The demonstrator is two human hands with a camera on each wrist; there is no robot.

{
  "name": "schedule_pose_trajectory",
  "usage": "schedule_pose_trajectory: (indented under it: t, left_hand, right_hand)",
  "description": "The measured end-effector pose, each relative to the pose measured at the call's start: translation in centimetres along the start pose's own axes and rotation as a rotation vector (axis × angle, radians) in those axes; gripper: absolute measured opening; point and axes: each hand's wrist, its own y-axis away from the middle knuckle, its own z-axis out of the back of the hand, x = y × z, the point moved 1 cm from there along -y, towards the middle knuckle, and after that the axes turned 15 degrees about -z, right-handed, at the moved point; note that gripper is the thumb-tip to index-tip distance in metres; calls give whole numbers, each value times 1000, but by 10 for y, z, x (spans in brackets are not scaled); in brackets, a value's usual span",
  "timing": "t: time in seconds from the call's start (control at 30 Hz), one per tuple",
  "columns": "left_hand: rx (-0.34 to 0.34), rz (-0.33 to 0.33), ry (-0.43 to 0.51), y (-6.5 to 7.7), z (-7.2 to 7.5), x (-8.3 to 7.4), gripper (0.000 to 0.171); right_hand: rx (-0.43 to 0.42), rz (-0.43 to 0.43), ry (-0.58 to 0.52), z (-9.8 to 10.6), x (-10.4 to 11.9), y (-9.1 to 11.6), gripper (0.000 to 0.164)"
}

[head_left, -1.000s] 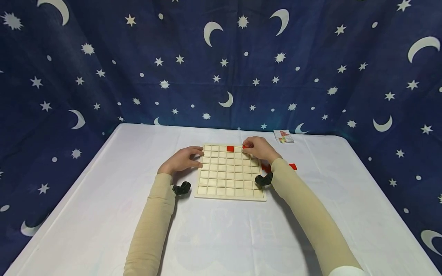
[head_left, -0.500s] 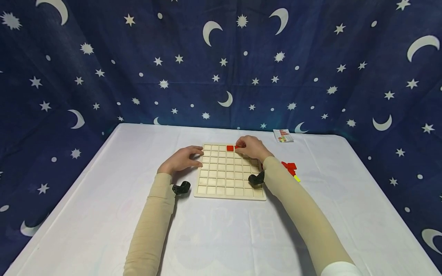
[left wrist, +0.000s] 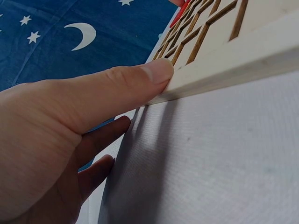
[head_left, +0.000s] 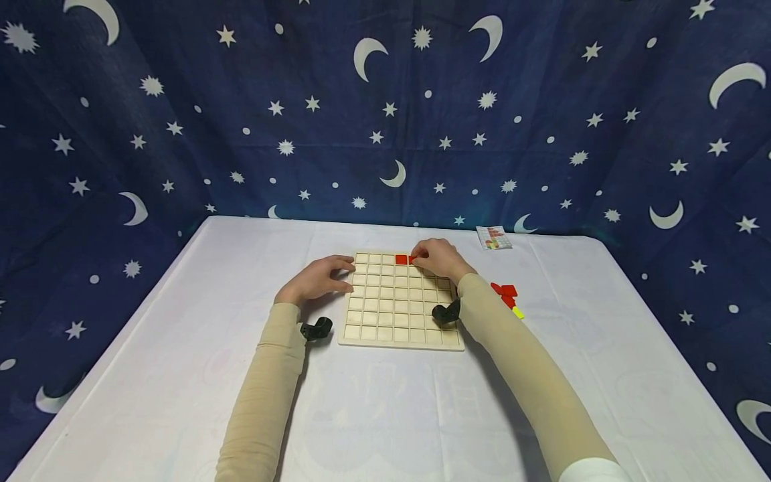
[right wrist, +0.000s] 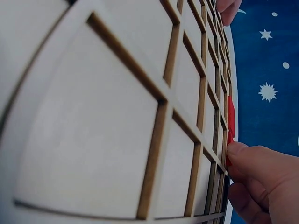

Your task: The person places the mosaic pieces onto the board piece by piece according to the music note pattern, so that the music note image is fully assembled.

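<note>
A square wooden grid board lies on the table. One red square tile sits in its far row, near the middle. Just to the right of that tile, my right hand pinches a second red tile between thumb and fingers, at the far row of cells. My left hand rests at the board's left side, fingers spread and relaxed. Its thumb touches the board's edge in the left wrist view. The right fingers partly cover the second tile.
Several loose red tiles and a yellow piece lie right of the board, beside the right forearm. A small printed card is at the table's back edge. Behind the white table hangs a blue star-and-moon cloth.
My right hand has moved left along the far row with the red tile, up beside the first tile, then stayed nearly still. Loose tiles came into view. The left hand stays put.
</note>
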Motion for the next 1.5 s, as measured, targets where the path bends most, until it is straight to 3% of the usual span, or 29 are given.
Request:
schedule_pose_trajectory:
  t: [0.67,1.03,1.3,1.5]
  left_hand:
    - [3,25,-1,-2,-1,2,53]
    - [-2,11,-7,0,0,0,52]
    - [-2,19,-13,0,-1,0,52]
    - [-2,18,-13,-2,-3,3,52]
  right_hand:
    - [-12,-30,-73,8,-8,9,25]
    - [-56,-78,-52,36,-58,42,25]
    - [36,-182,11,48,-95,70,29]
    - [114,-165,81,60,-113,86,24]
